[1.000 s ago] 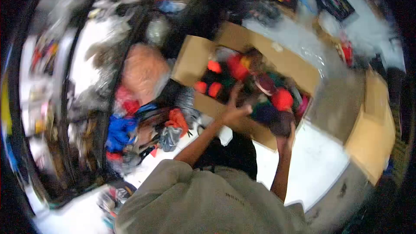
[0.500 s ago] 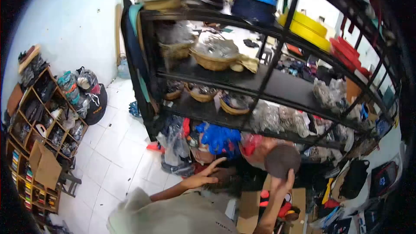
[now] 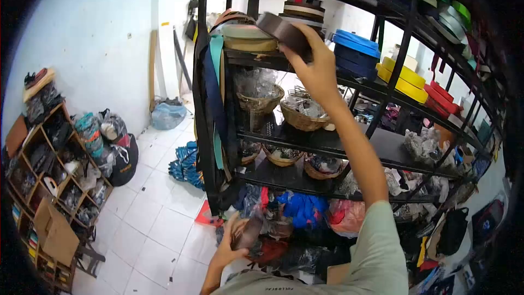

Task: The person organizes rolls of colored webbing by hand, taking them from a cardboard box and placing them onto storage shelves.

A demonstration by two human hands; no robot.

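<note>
My right hand (image 3: 317,68) is raised to the upper shelf and grips a flat, dark brown webbing roll (image 3: 285,34) by its edge. That roll is tilted, just above a stack of pale green and tan rolls (image 3: 248,38) and in front of dark striped rolls (image 3: 302,11). Lower down, my left hand (image 3: 225,248) has its fingers curled round a second dark brown roll (image 3: 249,232), which is slightly blurred. Behind that hand, bagged goods and a blue plastic bundle (image 3: 305,209) lie under the bottom shelf.
The black metal rack (image 3: 218,131) stands before me, with an upright at its left end. Blue rolls (image 3: 356,46), yellow rolls (image 3: 403,80) and wicker baskets (image 3: 305,117) sit on it. White floor tiles (image 3: 147,213) and a wooden cubby shelf (image 3: 54,169) lie to the left.
My right hand has lifted its brown roll from low over the cardboard box to the upper shelf. My left hand has moved left and down in view. The view has shifted too.
</note>
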